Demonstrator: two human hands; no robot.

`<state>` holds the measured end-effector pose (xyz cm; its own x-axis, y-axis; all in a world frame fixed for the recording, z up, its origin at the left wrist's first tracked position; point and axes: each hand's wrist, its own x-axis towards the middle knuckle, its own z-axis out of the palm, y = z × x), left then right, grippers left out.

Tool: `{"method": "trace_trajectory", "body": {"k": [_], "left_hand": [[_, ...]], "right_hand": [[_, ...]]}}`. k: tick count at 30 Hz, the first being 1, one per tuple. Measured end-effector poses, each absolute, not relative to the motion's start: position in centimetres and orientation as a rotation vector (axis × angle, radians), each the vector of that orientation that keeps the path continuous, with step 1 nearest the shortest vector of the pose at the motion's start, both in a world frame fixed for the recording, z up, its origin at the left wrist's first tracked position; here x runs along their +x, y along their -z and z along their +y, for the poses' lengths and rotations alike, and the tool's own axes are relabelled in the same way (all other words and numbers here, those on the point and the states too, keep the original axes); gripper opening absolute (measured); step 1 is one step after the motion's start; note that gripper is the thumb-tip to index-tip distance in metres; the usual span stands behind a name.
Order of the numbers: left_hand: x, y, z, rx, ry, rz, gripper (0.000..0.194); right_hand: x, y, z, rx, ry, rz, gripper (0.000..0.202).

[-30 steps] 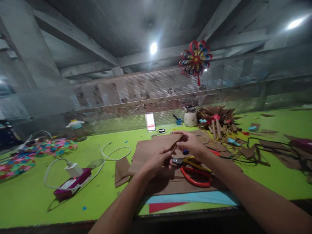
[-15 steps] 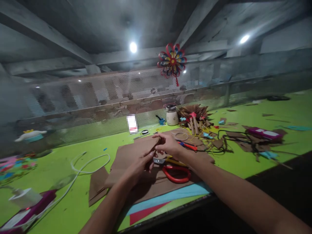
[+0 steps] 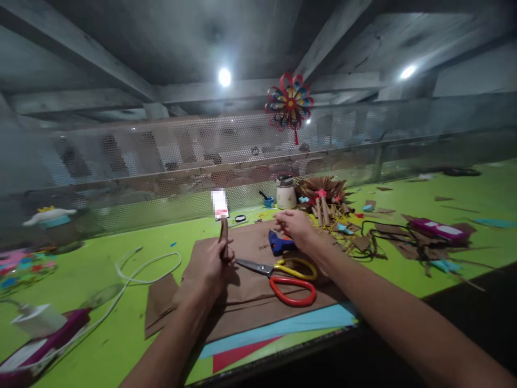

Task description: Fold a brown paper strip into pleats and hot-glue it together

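My left hand (image 3: pixel 216 264) is closed round a narrow piece of brown paper (image 3: pixel 223 235), which stands upright and nearly edge-on. My right hand (image 3: pixel 297 229) hovers to the right with its fingers curled together; whatever they may pinch is too small to make out. Just below that hand a blue glue gun (image 3: pixel 278 242) with an orange part lies partly hidden. Open-bladed scissors (image 3: pixel 264 268) with one yellow and one red handle rest between my hands on a stack of brown paper (image 3: pixel 246 318). The blade tips reach toward my left hand.
Light blue paper (image 3: pixel 283 328) and red paper (image 3: pixel 242 355) lie at the green table's front edge. A white cable (image 3: pixel 131 283) curls at left near a purple power strip (image 3: pixel 60 337). Behind stand a jar (image 3: pixel 286 194) and paper craft (image 3: pixel 323 191); scraps and black cord lie right.
My hands have drawn apart: the left went left with the brown paper, now upright, and the right moved up and right. The scissors' blades and the glue gun are now uncovered.
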<state>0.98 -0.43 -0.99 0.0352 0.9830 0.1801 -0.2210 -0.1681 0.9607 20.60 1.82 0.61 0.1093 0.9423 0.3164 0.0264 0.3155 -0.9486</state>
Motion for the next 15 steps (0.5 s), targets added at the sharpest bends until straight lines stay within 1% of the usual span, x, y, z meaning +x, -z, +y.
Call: {"method": "trace_trajectory", "body": {"k": [2, 8, 13, 15], "left_hand": [[1.0, 1.7, -0.1, 1.140, -1.412, 0.918, 0.023], [1.9, 2.8, -0.2, 1.085, -1.389, 0.988, 0.026], [2.0, 2.8, -0.5, 1.019, -1.336, 1.001, 0.028], [1.9, 3.0, -0.6, 0.993, -1.330, 1.018, 0.029]], "right_hand": [[22.0, -1.7, 3.2, -1.093, -0.813, -1.280, 0.010], [25.0, -4.6, 10.8, -1.402, -0.509, -1.488, 0.010], [25.1, -3.1, 18.6, -1.714, -0.309, -1.747, 0.012], [24.7, -2.1, 21.4, -1.812, -0.275, -1.839, 0.023]]}}
